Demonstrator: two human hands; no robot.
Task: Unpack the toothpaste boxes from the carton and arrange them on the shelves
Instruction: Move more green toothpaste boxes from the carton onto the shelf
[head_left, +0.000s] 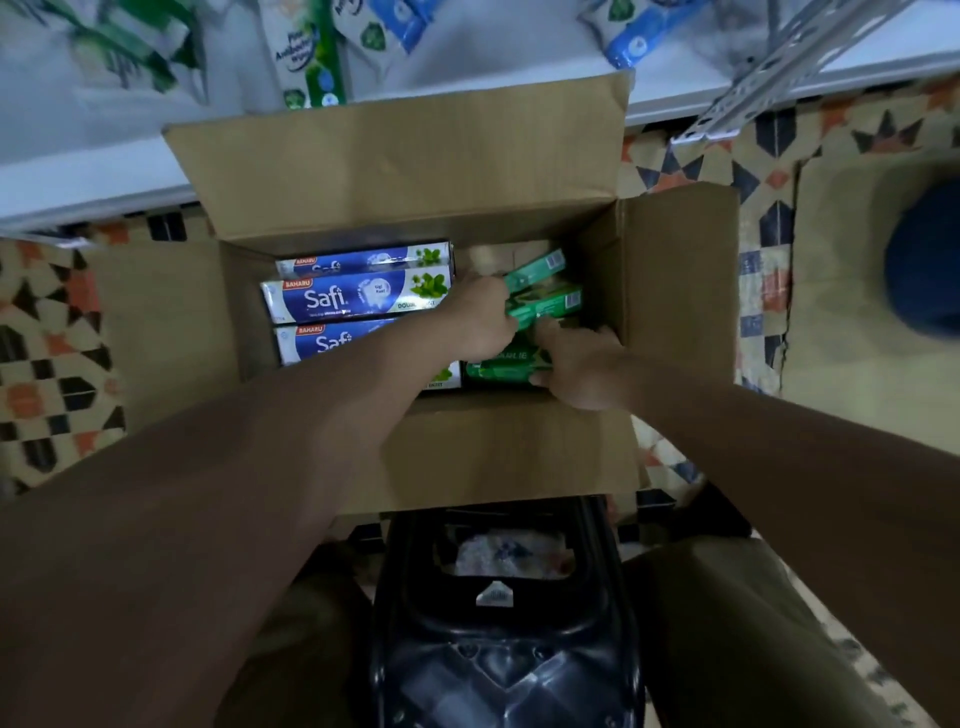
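Observation:
An open brown carton (405, 171) stands on the floor below me, flaps spread. Its left half holds several blue and white Safi toothpaste boxes (358, 299) lying flat. Its right half holds green toothpaste boxes (545, 304). My left hand (480, 317) reaches into the carton and grips the left ends of the upper green boxes, which are tilted. My right hand (582, 364) grips a lower green box (501, 364) at its right end. Both forearms cross the carton's near flap.
A white shelf (93, 176) runs along the top, with green and blue packets (306, 52) on it. A grey metal rail (779, 67) leans at the upper right. A black plastic stool (504, 623) sits under me. Patterned floor tiles (47, 364) surround the carton.

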